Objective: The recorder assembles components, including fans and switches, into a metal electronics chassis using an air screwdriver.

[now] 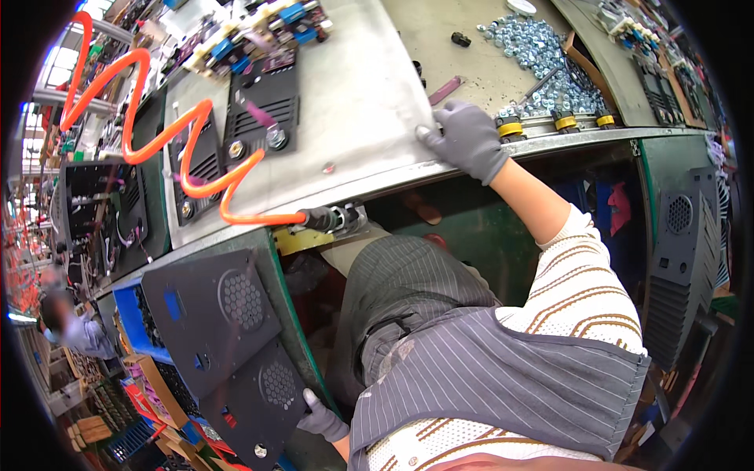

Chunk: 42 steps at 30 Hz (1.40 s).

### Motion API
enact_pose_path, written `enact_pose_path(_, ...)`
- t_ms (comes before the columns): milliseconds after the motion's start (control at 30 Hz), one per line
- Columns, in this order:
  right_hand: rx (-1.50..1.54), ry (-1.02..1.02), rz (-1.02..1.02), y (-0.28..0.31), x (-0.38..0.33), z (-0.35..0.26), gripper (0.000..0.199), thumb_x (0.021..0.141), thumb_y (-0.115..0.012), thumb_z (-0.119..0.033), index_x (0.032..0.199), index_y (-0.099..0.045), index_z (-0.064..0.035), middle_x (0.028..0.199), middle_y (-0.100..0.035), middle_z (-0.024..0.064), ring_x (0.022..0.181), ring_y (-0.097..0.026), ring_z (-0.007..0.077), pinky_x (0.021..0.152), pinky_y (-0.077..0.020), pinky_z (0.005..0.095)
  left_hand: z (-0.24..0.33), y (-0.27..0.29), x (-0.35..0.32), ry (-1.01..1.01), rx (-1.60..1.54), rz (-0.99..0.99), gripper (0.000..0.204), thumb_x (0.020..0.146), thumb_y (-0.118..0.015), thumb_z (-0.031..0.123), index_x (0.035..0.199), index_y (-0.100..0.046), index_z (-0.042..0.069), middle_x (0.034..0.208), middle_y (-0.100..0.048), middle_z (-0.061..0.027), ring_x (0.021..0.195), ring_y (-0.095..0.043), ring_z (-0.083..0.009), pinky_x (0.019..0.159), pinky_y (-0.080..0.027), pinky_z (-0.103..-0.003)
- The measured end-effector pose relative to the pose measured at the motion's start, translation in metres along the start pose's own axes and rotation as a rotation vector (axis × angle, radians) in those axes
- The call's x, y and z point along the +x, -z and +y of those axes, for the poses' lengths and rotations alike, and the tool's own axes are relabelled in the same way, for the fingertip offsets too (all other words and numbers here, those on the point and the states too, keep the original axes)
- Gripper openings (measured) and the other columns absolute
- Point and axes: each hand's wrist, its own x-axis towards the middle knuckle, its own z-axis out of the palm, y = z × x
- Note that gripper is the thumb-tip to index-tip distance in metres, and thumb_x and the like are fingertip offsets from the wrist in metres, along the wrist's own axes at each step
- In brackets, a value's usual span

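My left hand (323, 418), in a grey glove, is low at the left, closed at the right edge of a black panel (250, 408) with a honeycomb vent. Part of its grip is hidden at that edge. A similar black panel (206, 326) overlaps it just above. My right hand (470, 143), also gloved in grey, rests on the front edge of the metal workbench (361, 102). Its fingers and thumb are spread, with nothing seen in them.
An orange coiled hose (196, 157) crosses the left side and ends at a black tool (322, 218) at the bench edge. Slotted black plates (263, 106) and circuit boards (267, 35) lie on the bench. Silver fasteners (534, 59) are heaped at right, behind yellow-and-black cylinders (510, 127).
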Motion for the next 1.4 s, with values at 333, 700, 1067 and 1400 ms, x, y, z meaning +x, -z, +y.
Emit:
enact_pose_path(333,-0.005,0.122,-0.008,-0.005,0.103,0.078,0.029,0.083,-0.057,-0.030,0.105,-0.066,-0.0142,0.098,-0.063,0.0092,0.092,-0.059,0.0289,0.082,-0.0481,0.0369,0.005,0.000,-0.005,0.094,0.290,0.023,0.051,0.080,-0.071,0.030,0.110,-0.057,-0.009,0.109,-0.062,-0.0217,0.097,-0.060,-0.0289,0.084,-0.047,-0.038)
enact_pose_path(700,0.216,-0.080,-0.540,-0.002,0.163,0.142,0.049,0.085,-0.054,-0.044,0.114,-0.062,-0.0050,0.107,-0.065,0.0173,0.102,-0.061,0.0287,0.091,-0.0450,0.0358,0.005,0.000,-0.007,0.119,0.289,-0.061,0.057,0.079,-0.072,0.029,0.117,-0.050,-0.008,0.111,-0.060,-0.0205,0.098,-0.059,-0.0299,0.086,-0.046,-0.038)
enact_pose_path(1067,-0.011,0.259,-0.210,-0.068,0.235,0.063,0.052,0.076,-0.065,-0.015,0.126,-0.051,-0.0210,0.115,-0.057,0.0143,0.106,-0.056,0.0327,0.093,-0.0446,0.0388,0.012,0.002,-0.014,0.136,0.237,-0.057,0.065,0.078,-0.073,0.027,0.125,-0.044,-0.008,0.114,-0.059,-0.0192,0.099,-0.058,-0.0308,0.088,-0.045,-0.039)
enact_pose_path(1400,1.127,0.388,-0.121,0.037,0.121,0.039,0.040,0.085,-0.063,-0.013,0.122,-0.052,-0.0030,0.108,-0.058,0.0053,0.093,-0.056,0.0131,0.085,-0.0474,0.0284,0.104,0.035,-0.027,0.736,-0.730,-0.400,0.018,0.082,-0.053,0.019,0.091,-0.047,0.005,0.075,-0.050,-0.0045,0.063,-0.048,-0.0118,0.055,-0.040,-0.023)
